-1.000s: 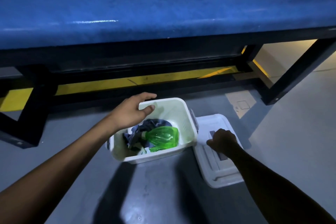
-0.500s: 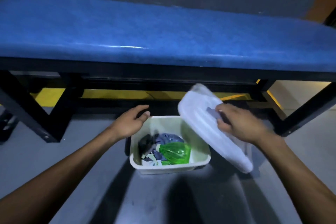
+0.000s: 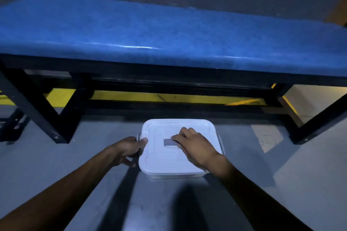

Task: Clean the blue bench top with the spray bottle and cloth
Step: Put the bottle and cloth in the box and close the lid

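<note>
The blue bench top (image 3: 169, 39) spans the view on a black frame. On the grey floor in front of it sits a white plastic box, now covered by its white lid (image 3: 159, 157). My right hand (image 3: 195, 146) rests on the lid, fingers at the grey handle in its middle. My left hand (image 3: 129, 149) grips the box's left side at the latch. The green spray bottle and the cloth are inside the box, hidden by the lid.
Black bench legs (image 3: 33, 107) slant down to the floor at left and right (image 3: 319, 118). A yellow floor stripe (image 3: 169, 97) runs under the bench. A dark wall stands behind it.
My right hand lifted the lid from the floor, swung it over and set it down on the box. The bottle and cloth are now covered. My left hand slid from the rim to the box's side.
</note>
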A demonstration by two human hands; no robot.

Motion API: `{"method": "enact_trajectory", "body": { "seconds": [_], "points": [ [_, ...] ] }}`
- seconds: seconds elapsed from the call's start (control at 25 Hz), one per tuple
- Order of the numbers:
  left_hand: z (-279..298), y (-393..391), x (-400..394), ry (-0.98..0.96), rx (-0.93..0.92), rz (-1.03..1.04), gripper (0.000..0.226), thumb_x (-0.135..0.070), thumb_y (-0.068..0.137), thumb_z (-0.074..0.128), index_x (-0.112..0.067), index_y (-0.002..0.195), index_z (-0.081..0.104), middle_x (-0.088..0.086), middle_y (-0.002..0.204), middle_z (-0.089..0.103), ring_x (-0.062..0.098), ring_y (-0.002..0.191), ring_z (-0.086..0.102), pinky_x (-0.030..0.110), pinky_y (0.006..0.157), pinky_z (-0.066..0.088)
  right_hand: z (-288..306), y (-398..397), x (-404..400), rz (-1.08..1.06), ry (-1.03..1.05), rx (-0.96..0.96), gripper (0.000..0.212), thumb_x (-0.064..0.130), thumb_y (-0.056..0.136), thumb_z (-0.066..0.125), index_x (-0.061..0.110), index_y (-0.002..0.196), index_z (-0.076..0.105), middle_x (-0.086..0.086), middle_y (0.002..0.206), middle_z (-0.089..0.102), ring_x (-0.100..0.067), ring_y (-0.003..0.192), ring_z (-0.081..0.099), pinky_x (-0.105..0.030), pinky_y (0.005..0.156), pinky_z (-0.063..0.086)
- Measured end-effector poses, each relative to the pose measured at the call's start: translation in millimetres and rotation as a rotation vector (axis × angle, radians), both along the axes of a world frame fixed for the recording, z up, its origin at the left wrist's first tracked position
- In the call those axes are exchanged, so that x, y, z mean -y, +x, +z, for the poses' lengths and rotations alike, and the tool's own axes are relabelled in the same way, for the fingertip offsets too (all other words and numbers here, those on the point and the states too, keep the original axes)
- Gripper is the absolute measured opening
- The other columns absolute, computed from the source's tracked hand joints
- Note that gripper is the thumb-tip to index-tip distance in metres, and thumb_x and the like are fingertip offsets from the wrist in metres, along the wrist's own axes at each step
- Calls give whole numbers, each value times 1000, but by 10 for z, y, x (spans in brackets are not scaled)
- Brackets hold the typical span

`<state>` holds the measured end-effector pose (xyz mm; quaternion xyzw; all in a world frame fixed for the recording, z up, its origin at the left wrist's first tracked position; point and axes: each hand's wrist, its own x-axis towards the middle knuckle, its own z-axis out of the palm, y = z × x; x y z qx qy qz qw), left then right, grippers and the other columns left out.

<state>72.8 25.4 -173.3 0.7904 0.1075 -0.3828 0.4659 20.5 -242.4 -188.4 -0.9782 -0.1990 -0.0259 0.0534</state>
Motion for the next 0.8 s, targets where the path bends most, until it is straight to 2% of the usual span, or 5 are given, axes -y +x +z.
{"method": "enact_trajectory", "body": {
  "seconds": [0.2, 0.32, 0.4, 0.52, 0.8],
  "points": [
    [-26, 37, 35, -22, 45, 65, 31, -36, 98, 62, -7, 109, 61, 15, 93, 70, 26, 82, 66, 47, 80, 63, 12, -90, 55, -77, 271, -57, 35, 21, 102, 50, 27, 135, 60, 3, 123, 59, -20, 109, 55, -35, 92, 48],
    [-28, 69, 48, 27, 81, 58, 33, -35, 96, 66, -5, 108, 58, 16, 85, 70, 26, 78, 66, 49, 77, 64, 78, -159, 483, -563, 629, 98, 30, 21, 100, 48, 23, 124, 66, -1, 122, 64, -19, 109, 62, -25, 94, 45],
    [-5, 70, 57, 26, 74, 54, 31, -33, 96, 66, -4, 104, 61, 16, 85, 71, 27, 78, 67, 48, 78, 64, 144, -289, 744, -966, 753, -97, 24, 25, 105, 45, 15, 111, 67, -11, 112, 65, -21, 95, 64, -29, 82, 47],
    [38, 91, 25, -57, -4, 113, 28, -29, 99, 62, -2, 105, 68, 15, 96, 72, 26, 85, 69, 47, 82, 63, 117, -377, 886, -1136, 1146, -589, 37, 33, 107, 45, 10, 89, 67, -7, 81, 69, -13, 62, 64, -21, 51, 49],
    [19, 115, -10, -73, -29, 148, 24, -27, 96, 66, -4, 100, 67, 14, 110, 72, 29, 99, 70, 48, 83, 63, -183, -344, 1112, -1221, 1610, -738, 22, 33, 100, 60, 15, 106, 70, 1, 85, 79, -16, 82, 71, -36, 75, 60]
  ]
}}
